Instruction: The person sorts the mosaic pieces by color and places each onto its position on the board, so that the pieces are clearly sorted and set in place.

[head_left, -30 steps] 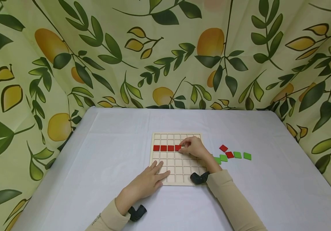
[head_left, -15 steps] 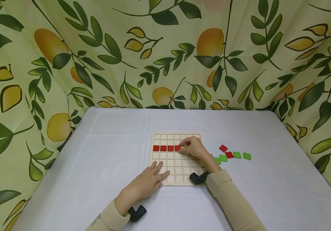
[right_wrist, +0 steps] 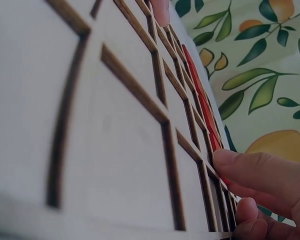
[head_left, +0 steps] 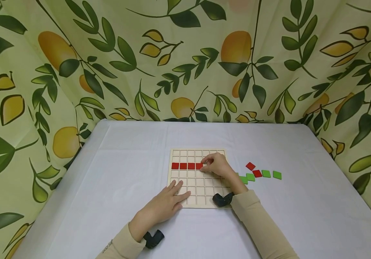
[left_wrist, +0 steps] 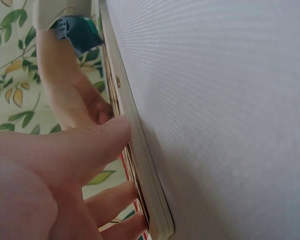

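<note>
A pale wooden grid board (head_left: pixel 201 206) lies on the white tablecloth. Red square tiles (head_left: pixel 183 166) fill several cells side by side in one row, starting at its left edge. At the right end of that row, my right hand (head_left: pixel 218 164) pinches the last red tile (head_left: pixel 198 166) between thumb and forefinger, low against the board. The right wrist view shows its thumb (right_wrist: pixel 227 159) right at the red strip. My left hand (head_left: pixel 164 203) rests with spread fingers on the board's near left corner; its thumb (left_wrist: pixel 117 135) lies along the board's edge in the left wrist view.
Right of the board lie two loose red tiles (head_left: pixel 250 166) and several green tiles (head_left: pixel 266 174), some partly behind my right wrist. A black wrist device (head_left: pixel 223 199) hangs over the board's near right corner. A fruit-patterned curtain (head_left: pixel 182 82) surrounds the table.
</note>
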The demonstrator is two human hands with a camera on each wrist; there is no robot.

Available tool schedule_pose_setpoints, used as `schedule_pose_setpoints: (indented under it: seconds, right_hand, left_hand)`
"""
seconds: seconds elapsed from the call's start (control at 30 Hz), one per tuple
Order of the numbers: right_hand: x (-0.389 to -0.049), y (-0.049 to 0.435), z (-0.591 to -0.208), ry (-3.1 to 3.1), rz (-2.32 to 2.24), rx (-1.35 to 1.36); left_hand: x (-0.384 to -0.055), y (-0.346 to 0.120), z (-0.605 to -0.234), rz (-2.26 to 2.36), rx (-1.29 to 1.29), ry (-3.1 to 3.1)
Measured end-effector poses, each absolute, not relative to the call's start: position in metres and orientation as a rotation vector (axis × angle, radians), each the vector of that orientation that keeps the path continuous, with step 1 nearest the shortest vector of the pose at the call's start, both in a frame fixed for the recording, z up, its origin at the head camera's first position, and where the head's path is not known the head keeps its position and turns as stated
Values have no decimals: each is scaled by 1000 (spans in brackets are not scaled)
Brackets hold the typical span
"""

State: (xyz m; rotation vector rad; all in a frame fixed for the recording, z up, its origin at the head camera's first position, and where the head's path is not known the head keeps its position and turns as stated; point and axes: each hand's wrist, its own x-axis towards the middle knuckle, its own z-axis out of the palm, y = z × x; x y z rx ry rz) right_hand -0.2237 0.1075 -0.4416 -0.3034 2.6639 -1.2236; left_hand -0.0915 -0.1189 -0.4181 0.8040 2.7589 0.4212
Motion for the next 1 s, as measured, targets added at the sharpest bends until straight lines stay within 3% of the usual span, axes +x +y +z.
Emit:
schedule_pose_setpoints:
  seconds: [1.0]
  right_hand:
    - [-212, 119, -434, 2600, -1362, -312]
  left_hand:
    - [-92, -118, -418, 429, 771, 2742]
